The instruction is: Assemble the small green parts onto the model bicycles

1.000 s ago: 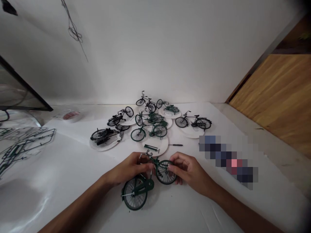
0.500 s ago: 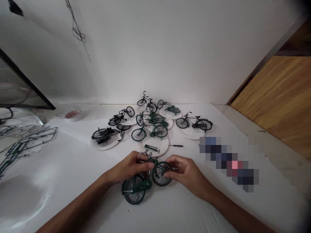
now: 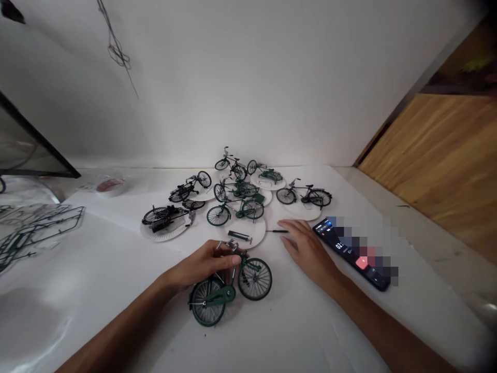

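My left hand (image 3: 209, 264) grips a green model bicycle (image 3: 219, 295) near its handlebar and frame. The bicycle leans on the white table, its front wheel (image 3: 255, 280) turned to the right. Over the thin dark screwdriver (image 3: 277, 231) reaches my right hand (image 3: 305, 246), thumb and fingers apart around the handle end. Whether the fingertips touch it I cannot tell. Just behind the left hand, a paper plate (image 3: 258, 228) carries a small green bracket-like part (image 3: 239, 236) and another green model bicycle (image 3: 235, 211).
Several black and green model bicycles stand or lie on paper plates further back, one black bicycle (image 3: 305, 196) at right. A lit phone (image 3: 351, 254) lies right of my right hand. Green part frames (image 3: 39, 233) and a small bowl (image 3: 111, 187) are at left.
My right hand has let go of the front wheel and moved right and away from me, to the screwdriver. My left hand still holds the bicycle. The view has shifted slightly.
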### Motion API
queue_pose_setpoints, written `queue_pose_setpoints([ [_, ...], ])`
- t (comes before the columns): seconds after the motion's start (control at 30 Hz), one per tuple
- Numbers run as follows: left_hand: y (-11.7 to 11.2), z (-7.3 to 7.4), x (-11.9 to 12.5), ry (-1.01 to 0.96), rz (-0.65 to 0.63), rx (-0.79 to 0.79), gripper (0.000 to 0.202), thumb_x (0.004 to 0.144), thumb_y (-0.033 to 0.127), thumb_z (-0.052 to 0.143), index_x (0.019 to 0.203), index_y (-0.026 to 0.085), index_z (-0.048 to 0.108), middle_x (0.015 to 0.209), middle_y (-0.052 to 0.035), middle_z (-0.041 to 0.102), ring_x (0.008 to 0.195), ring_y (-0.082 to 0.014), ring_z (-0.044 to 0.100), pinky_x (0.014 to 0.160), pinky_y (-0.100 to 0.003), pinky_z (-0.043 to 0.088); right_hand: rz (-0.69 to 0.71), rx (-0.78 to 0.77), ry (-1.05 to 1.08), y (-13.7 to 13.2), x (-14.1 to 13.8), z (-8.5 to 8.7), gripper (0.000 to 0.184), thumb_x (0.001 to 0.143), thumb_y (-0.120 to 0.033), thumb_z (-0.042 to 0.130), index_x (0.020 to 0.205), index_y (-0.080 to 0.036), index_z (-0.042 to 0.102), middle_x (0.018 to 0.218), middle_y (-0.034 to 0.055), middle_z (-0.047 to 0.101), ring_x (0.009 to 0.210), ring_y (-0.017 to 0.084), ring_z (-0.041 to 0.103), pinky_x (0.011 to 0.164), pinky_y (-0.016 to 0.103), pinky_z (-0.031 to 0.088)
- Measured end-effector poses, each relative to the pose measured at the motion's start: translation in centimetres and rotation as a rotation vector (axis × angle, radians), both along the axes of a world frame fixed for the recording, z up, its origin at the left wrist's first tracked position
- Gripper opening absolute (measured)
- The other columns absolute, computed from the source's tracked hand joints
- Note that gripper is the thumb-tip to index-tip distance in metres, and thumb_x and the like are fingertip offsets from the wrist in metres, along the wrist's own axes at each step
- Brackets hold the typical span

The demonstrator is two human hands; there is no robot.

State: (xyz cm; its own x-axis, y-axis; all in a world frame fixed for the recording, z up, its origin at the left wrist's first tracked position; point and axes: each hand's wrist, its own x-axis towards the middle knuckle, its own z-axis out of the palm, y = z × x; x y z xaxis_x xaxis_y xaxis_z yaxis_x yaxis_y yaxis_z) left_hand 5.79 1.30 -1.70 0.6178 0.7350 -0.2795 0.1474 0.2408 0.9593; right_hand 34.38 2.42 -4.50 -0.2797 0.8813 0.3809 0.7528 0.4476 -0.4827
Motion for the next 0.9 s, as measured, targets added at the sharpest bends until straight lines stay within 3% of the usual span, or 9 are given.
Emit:
queue_pose_setpoints([
  [0.13,0.0,-0.2,-0.3,0.003,0.015,-0.01,0.041,0.086,0.05,0.067,0.091,0.01,0.067,0.061,-0.0014,0.062,0.057,-0.0116,0.057,0.052,-0.02,0.04,-0.011,-0.035,-0.109,0.4,0.3,-0.1,0.019,0.094,-0.013,0.049,0.1,-0.019,0.065,0.101,0.0091,0.068,0.102,0.025,0.06,0.094,0.042,0.048],
  [0.23,0.1,-0.4,-0.6,-0.009,0.016,0.001,0.043,0.087,0.051,0.066,0.076,0.01,0.062,0.06,-0.003,0.064,0.055,-0.01,0.055,0.051,-0.019,0.039,-0.029,-0.061,-0.173,-0.2,0.5,0.6,0.02,0.092,-0.009,0.049,0.102,-0.018,0.064,0.102,0.0095,0.067,0.1,0.024,0.061,0.092,0.039,0.049],
  [0.33,0.1,-0.3,-0.6,-0.012,0.024,0.004,0.042,0.085,0.051,0.068,0.072,0.011,0.061,0.059,-0.0029,0.064,0.054,-0.0101,0.056,0.051,-0.019,0.04,-0.069,-0.098,-0.235,-1.0,1.3,1.6,0.026,0.085,-0.002,0.047,0.1,-0.016,0.063,0.099,0.0123,0.067,0.097,0.024,0.063,0.087,0.037,0.048],
  [0.43,0.1,-0.3,-0.5,-0.017,0.025,-0.002,0.041,0.084,0.049,0.07,0.073,0.011,0.062,0.059,-0.0029,0.064,0.054,-0.011,0.058,0.051,-0.02,0.041,-0.087,-0.153,-0.289,-1.4,2.3,2.7,0.024,0.078,0.002,0.047,0.082,-0.016,0.063,0.085,0.0115,0.067,0.084,0.023,0.064,0.076,0.033,0.047],
  [0.6,0.1,-0.6,-0.4,-0.047,0.007,-0.006,0.038,0.084,0.047,0.071,0.074,0.011,0.062,0.06,-0.0025,0.064,0.056,-0.0117,0.059,0.053,-0.021,0.044,-0.023,-0.231,-0.323,-1.4,2.8,5.7,0.016,0.082,-0.007,0.052,0.082,-0.02,0.062,0.088,0.0049,0.068,0.085,0.02,0.063,0.074,0.029,0.044],
  [0.67,0.1,-0.6,-0.4,-0.057,-0.013,-0.008,0.037,0.083,0.046,0.072,0.077,0.01,0.064,0.06,-0.0022,0.063,0.056,-0.012,0.06,0.054,-0.021,0.045,0.036,-0.279,-0.26,-1.3,2.0,7.0,0.012,0.09,-0.019,0.053,0.088,-0.022,0.064,0.094,0.0034,0.068,0.087,0.019,0.062,0.076,0.029,0.045],
  [0.77,0.1,-0.4,-0.3,-0.064,-0.042,-0.023,0.036,0.082,0.044,0.073,0.089,0.009,0.068,0.062,-0.0015,0.062,0.056,-0.0126,0.06,0.054,-0.022,0.046,0.169,-0.436,0.005,-1.3,0.2,8.0,0.017,0.095,-0.034,0.056,0.093,-0.024,0.068,0.092,0.0017,0.069,0.083,0.017,0.061,0.075,0.028,0.045],
  [0.9,-0.1,0.0,-0.2,-0.041,-0.102,-0.028,0.034,0.084,0.043,0.072,0.084,0.009,0.068,0.063,-0.0023,0.062,0.057,-0.0128,0.059,0.055,-0.023,0.044,0.227,-0.506,0.468,-1.9,-2.0,6.9,0.015,0.089,-0.036,0.067,0.085,-0.022,0.067,0.081,-0.0005,0.063,0.076,0.014,0.056,0.068,0.024,0.044],
])
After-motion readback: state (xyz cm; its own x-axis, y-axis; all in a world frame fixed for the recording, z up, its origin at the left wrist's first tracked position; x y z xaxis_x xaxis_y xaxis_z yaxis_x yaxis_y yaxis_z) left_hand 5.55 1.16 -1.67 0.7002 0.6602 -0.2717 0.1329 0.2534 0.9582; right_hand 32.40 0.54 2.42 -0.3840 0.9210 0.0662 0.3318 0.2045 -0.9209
